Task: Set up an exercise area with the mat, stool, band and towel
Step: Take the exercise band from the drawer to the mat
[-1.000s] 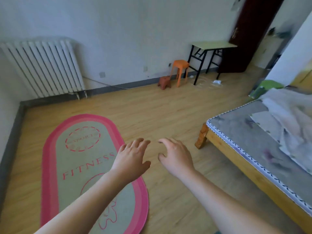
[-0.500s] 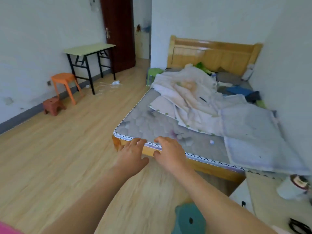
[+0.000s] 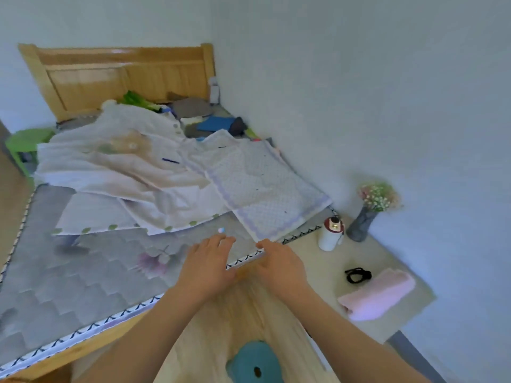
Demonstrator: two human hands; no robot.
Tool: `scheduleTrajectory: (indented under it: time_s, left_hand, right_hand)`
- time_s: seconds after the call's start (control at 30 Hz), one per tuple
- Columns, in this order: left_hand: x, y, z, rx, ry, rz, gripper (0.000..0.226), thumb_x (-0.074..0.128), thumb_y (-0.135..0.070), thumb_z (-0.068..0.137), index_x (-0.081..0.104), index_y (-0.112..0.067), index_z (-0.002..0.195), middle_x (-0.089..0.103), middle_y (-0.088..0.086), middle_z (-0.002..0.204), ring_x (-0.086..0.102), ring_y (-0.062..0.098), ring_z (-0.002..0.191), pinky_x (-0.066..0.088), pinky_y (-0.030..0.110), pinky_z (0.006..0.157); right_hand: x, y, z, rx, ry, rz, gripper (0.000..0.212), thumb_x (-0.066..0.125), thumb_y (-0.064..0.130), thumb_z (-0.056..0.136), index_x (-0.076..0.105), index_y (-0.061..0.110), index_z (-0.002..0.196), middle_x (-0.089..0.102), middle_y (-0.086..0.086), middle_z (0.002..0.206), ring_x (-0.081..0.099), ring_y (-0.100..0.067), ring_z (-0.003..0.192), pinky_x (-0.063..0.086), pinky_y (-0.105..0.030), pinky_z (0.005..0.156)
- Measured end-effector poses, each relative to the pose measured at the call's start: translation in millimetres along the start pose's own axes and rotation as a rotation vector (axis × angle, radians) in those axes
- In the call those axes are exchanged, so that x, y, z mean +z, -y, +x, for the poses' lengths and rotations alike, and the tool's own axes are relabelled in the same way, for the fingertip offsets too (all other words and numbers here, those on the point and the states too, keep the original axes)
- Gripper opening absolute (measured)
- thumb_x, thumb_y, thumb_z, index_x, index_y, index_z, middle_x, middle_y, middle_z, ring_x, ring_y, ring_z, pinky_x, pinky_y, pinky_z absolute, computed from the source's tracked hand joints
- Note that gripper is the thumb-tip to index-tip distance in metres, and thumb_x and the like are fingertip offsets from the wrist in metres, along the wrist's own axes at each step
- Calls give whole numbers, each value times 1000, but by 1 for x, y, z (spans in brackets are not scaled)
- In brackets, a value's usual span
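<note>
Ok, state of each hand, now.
Left hand: open, fingers relaxed, holding nothing.
Right hand: open, fingers loosely curled, holding nothing.

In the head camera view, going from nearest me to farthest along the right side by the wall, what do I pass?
Teal stool → pink towel → black band → white bottle → grey vase of flowers.
</note>
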State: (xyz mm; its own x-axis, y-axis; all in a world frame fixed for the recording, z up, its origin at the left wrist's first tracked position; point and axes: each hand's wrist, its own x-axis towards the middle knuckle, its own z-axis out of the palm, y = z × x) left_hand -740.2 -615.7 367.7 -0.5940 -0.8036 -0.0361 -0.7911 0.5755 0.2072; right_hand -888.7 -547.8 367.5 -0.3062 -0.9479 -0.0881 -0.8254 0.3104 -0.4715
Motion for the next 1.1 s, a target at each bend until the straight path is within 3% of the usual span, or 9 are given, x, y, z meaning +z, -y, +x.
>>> scheduleTrajectory:
  time_s: [0.13, 0.3, 0.43, 0.63, 0.83, 1.0, 1.1]
  left_hand:
    - [-4, 20, 48, 201, 56, -12, 75, 27, -57, 77, 35, -25, 144, 34, -2, 150, 35, 19, 136, 28, 34, 108]
    - [-1, 54, 99, 403, 155, 6, 62, 51, -39, 91, 28, -26, 147, 28, -2, 153, 30, 18, 138, 22, 32, 111]
    - [13, 48, 128, 558, 209, 12, 60, 51, -36, 89, 32, -26, 145, 32, -4, 150, 35, 17, 135, 28, 32, 107]
    - [53, -7, 148, 755, 330, -14, 52, 50, -40, 89, 41, -29, 139, 50, -6, 137, 46, 15, 124, 31, 30, 102]
    - [78, -32, 166, 785, 394, -15, 43, 48, -38, 91, 48, -28, 133, 57, -6, 124, 52, 15, 112, 39, 30, 95]
    - [121, -43, 200, 771, 424, -19, 42, 46, -35, 94, 45, -25, 135, 50, -6, 133, 48, 15, 118, 37, 28, 95]
    - [159, -58, 220, 785, 471, -39, 47, 46, -35, 95, 40, -24, 140, 45, -5, 140, 43, 16, 126, 33, 32, 103]
  right_hand:
    - [3, 0, 25, 198, -69, 25, 42, 49, 21, 85, 54, 26, 127, 63, -1, 115, 56, -21, 107, 45, -31, 79]
    - [11, 12, 44, 405, -141, 38, 37, 50, 21, 90, 55, 24, 127, 62, 0, 118, 56, -21, 109, 46, -31, 86]
    - [17, 10, 40, 576, -196, 68, 38, 52, 25, 90, 56, 26, 128, 64, 3, 119, 57, -18, 110, 48, -30, 86]
    - [9, -25, 5, 860, -264, 27, 26, 47, 26, 92, 71, 24, 99, 72, 2, 95, 66, -22, 86, 55, -33, 74]
    - [16, -76, 7, 960, -262, 55, 27, 46, 31, 93, 71, 21, 92, 73, 1, 92, 65, -21, 81, 56, -32, 70]
    - [49, -122, 43, 990, -205, 119, 31, 44, 31, 95, 70, 16, 93, 71, -5, 90, 64, -25, 81, 49, -29, 64]
    - [74, -150, 61, 1035, -207, 134, 30, 44, 32, 96, 70, 17, 96, 71, -3, 91, 63, -24, 83, 43, -29, 61]
